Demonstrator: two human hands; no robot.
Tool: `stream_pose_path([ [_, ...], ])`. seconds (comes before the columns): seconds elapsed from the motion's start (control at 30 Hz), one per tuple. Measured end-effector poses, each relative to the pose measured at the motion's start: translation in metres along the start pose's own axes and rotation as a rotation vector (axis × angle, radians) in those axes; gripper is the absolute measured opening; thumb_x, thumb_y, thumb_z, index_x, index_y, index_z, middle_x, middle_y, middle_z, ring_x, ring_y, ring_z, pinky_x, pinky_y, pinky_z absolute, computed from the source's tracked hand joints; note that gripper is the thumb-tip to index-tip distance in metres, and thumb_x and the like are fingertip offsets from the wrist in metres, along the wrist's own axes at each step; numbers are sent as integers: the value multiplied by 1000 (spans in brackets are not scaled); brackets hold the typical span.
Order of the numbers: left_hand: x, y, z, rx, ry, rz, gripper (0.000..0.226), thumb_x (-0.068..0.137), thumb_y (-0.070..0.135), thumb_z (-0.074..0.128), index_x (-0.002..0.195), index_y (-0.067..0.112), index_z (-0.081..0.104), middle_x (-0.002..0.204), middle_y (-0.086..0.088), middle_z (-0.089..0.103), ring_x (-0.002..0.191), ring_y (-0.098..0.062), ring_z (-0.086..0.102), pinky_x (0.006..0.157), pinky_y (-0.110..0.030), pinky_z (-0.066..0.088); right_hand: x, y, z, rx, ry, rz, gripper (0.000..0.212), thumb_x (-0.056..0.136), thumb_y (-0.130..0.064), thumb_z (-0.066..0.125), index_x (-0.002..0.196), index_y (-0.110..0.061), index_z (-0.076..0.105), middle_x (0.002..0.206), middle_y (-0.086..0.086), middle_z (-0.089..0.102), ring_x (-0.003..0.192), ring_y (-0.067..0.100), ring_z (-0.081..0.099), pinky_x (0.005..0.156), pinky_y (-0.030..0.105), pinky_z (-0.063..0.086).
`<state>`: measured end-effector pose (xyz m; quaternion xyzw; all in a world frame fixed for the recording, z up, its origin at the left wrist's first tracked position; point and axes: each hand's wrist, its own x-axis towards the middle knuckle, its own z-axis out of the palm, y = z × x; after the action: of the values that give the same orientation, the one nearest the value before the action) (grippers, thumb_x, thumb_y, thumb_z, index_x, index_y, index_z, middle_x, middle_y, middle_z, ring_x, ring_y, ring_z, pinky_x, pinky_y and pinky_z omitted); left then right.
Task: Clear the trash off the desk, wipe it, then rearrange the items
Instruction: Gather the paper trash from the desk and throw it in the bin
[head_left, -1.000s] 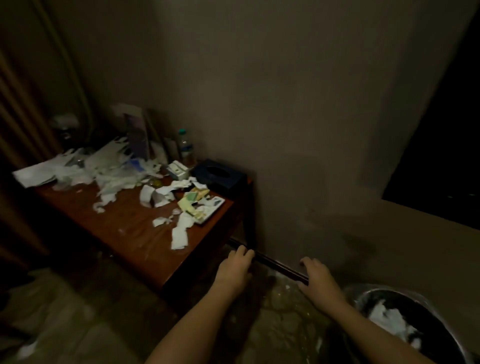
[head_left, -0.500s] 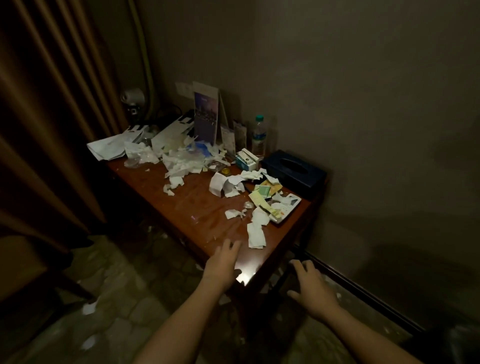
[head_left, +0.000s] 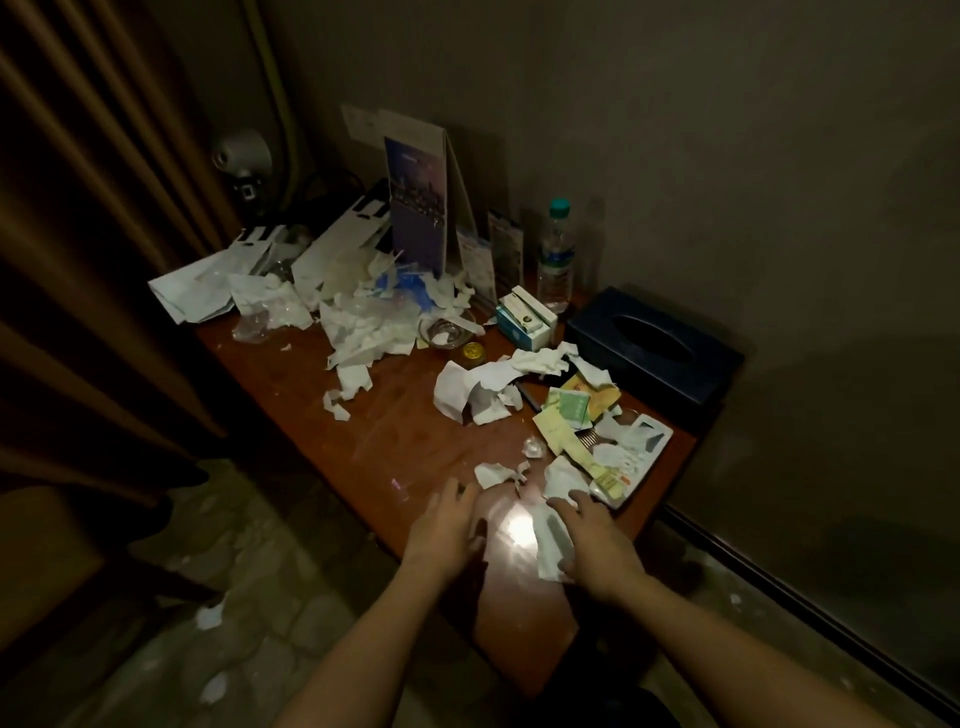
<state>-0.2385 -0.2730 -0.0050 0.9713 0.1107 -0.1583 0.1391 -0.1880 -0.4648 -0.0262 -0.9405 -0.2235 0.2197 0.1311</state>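
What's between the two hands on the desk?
Head view: beside the left hand, bare glossy brown wooden desk with glare; by the right hand, a torn white paper strip.

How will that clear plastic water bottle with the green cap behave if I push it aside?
The clear plastic water bottle stands upright, tall and narrow, so a high nudge would probably tip it. Being round, it would then likely roll. Its fill level is unclear, so its weight is hard to judge.

desk (head_left: 395, 436): strewn with torn paper (head_left: 470, 392) | left hand (head_left: 441, 525), right hand (head_left: 597, 543): fingers spread above near edge | tissue box (head_left: 654, 351): far right
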Motion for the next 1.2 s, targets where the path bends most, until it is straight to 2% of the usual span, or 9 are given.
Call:
stream_pose_path([
  [0.2, 50, -4, -2, -14, -69, 14, 71, 88, 31, 65, 146, 26, 25, 153, -2, 20, 139, -24, 27, 108, -37, 37, 51, 5, 7, -113, -111, -38, 88, 80, -29, 72, 148, -24, 17, 149, 3, 26, 134, 26, 27, 110, 37, 31],
  [0.43, 103, -16, 13, 126, -23, 222, 79, 90, 55, 52, 152, 30, 10, 160, -3, 8, 145, -26, 7, 119, -41, 17, 65, 10, 12, 103, -103, -75, 36, 93, -11, 49, 127, -21, 51, 130, 3, 52, 116, 19, 45, 95, 33, 41],
  [0.53, 129, -19, 17, 266, -34, 357, 93, 84, 67, 51, 151, 34, -3, 161, -4, -1, 146, -29, 3, 120, -43, 8, 64, 4, 5, 110, 21, -60, 26, 95, -15, 49, 119, -23, 54, 126, 0, 50, 109, 13, 43, 85, 21, 37],
  [0.63, 146, -15, 13, 261, -81, 430, 101, 79, 65, 59, 149, 41, -9, 161, -2, -8, 146, -31, 1, 119, -48, 7, 67, 0, -11, 189, 136, 36, 16, 95, -20, 51, 111, -20, 52, 132, 1, 38, 94, 8, 43, 74, 15, 35],
  [0.67, 149, -12, 12, 273, -101, 457, 104, 78, 64, 62, 149, 41, -11, 160, -2, -10, 147, -32, -2, 119, -50, 5, 71, 1, -15, 217, 150, 66, 19, 93, -17, 53, 112, -20, 49, 138, 2, 32, 92, 10, 46, 72, 16, 38],
  [0.77, 153, -5, 12, 327, -162, 518, 107, 75, 65, 64, 150, 41, -10, 160, -4, -15, 146, -33, -11, 116, -54, -7, 90, 10, -18, 197, 141, 148, 62, 82, 3, 58, 134, -21, 34, 148, 5, 19, 100, 24, 56, 78, 31, 50],
  [0.9, 153, -11, 20, 306, -173, 565, 79, 82, 63, 56, 147, 41, 17, 155, -3, 15, 137, -30, 20, 110, -43, 16, 114, 8, -13, 200, 64, 319, 83, 81, 10, 55, 148, -17, 14, 144, 14, 27, 106, 30, 56, 84, 36, 50],
  [1.03, 148, -14, 22, 217, -100, 554, 37, 96, 47, 43, 129, 31, 40, 133, -1, 36, 117, -23, 35, 94, -34, 28, 124, 4, -2, 134, 37, 341, 54, 86, 5, 48, 135, -12, 33, 120, 15, 54, 102, 29, 58, 79, 35, 47],
  [1.2, 148, -13, 27, 6, -125, 461, 20, 99, 23, 45, 118, 19, 45, 120, -3, 39, 106, -18, 37, 86, -30, 38, 124, 9, -10, 154, 50, 303, 38, 87, 1, 50, 121, -14, 50, 118, 10, 56, 102, 25, 58, 84, 33, 49],
])
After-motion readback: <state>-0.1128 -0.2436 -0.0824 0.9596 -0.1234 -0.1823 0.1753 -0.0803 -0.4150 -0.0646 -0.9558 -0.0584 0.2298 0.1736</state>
